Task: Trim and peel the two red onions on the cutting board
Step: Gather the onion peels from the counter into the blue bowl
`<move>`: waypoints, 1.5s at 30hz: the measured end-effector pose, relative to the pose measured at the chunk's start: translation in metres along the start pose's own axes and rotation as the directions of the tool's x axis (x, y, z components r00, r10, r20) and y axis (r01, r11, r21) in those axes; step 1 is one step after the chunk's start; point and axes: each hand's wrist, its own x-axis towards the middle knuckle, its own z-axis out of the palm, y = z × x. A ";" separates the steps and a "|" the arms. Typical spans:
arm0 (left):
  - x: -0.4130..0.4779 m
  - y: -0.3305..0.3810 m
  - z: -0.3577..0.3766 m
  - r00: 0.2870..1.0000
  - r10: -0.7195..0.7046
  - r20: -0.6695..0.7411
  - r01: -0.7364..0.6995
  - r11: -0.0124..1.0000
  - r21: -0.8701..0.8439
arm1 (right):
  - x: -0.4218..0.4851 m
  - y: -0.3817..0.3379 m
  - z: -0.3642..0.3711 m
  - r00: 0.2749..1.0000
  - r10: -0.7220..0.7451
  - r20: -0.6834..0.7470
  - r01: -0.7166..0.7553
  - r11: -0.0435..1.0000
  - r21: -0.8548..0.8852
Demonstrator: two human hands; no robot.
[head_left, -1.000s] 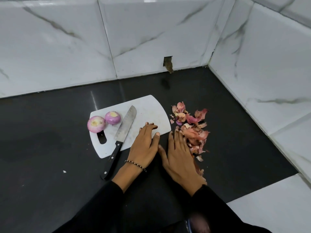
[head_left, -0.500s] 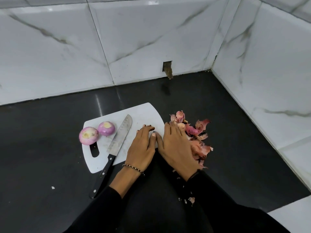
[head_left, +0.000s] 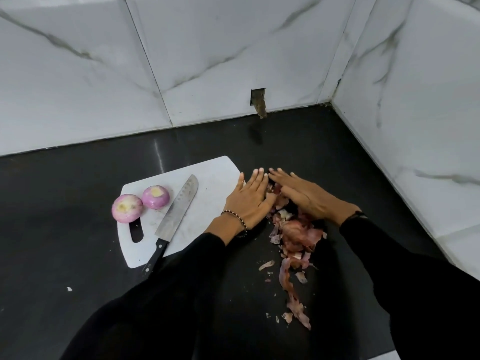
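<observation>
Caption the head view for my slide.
Left hand and right hand gather onion skins beside two peeled onions on the board.

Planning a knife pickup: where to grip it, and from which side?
Take the knife by its black handle, coming from the near side. It lies flat on the cutting board, blade pointing away toward the wall; the handle end overhangs the board's near edge, so it can probably be wrapped from below.
</observation>
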 end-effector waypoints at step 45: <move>-0.148 0.029 0.034 0.977 -0.171 -0.131 0.035 0.728 -0.684 | -0.153 -0.017 0.055 0.941 0.298 -0.161 -0.193 0.862 0.468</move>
